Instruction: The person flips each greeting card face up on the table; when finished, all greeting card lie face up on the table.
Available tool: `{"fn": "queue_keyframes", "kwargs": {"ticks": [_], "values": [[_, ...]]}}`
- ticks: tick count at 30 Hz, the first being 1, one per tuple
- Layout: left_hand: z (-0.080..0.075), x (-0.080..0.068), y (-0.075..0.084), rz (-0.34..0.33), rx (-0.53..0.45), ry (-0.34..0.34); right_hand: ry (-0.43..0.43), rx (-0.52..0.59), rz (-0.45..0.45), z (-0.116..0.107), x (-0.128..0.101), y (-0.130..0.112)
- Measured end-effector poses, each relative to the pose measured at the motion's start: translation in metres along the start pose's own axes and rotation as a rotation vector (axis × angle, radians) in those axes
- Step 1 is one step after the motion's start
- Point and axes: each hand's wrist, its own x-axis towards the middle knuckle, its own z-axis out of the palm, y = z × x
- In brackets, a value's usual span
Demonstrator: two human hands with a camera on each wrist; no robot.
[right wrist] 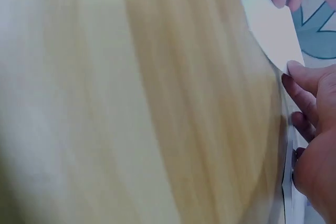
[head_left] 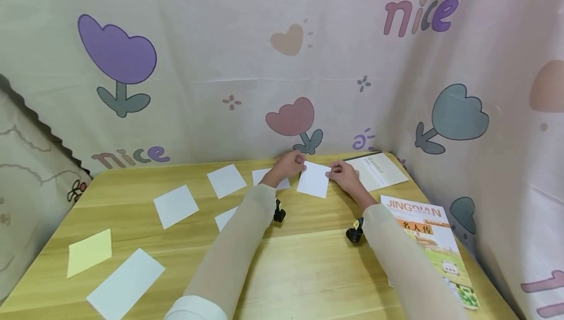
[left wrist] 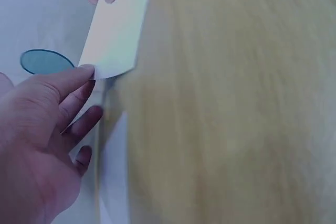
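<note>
Both hands were on one white paper square [head_left: 314, 179] at the far edge of the wooden table [head_left: 291, 261]: left hand [head_left: 288, 164] pinched its left corner, right hand [head_left: 344, 174] pinched the right corner, lifted a bit

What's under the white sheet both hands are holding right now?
Around the white sheet, pinched by the left hand and right hand, only the wooden table shows. Another white paper lies beside it, partly hidden by the left hand. Directly beneath is covered.
</note>
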Motion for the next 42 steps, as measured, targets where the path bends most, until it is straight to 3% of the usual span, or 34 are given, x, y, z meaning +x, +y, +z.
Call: {"fn": "queue_keyframes", "kwargs": {"ticks": [3, 7, 16, 24, 28, 34, 42], "values": [[-0.006, -0.002, 0.004, 0.010, -0.126, 0.004, -0.014, 0.153, 0.021, 0.000, -0.002, -0.006], [-0.015, -0.005, 0.008, 0.044, -0.180, 0.028, 0.007, 0.299, 0.038, -0.002, -0.005, -0.018], [-0.039, -0.024, 0.017, 0.041, -0.351, 0.035, -0.011, 0.406, -0.030, -0.008, -0.011, -0.044], [-0.063, -0.050, 0.030, 0.064, -0.388, 0.035, -0.065, 0.557, -0.074, -0.014, -0.023, -0.069], [-0.075, -0.067, 0.037, 0.086, -0.425, 0.032, -0.075, 0.587, -0.094, -0.018, -0.032, -0.082], [-0.088, -0.104, 0.047, 0.143, -0.439, 0.024, -0.101, 0.581, -0.162, -0.024, -0.056, -0.104], [-0.090, -0.148, 0.045, 0.127, -0.456, 0.037, -0.164, 0.566, -0.187, -0.023, -0.085, -0.121]]}}
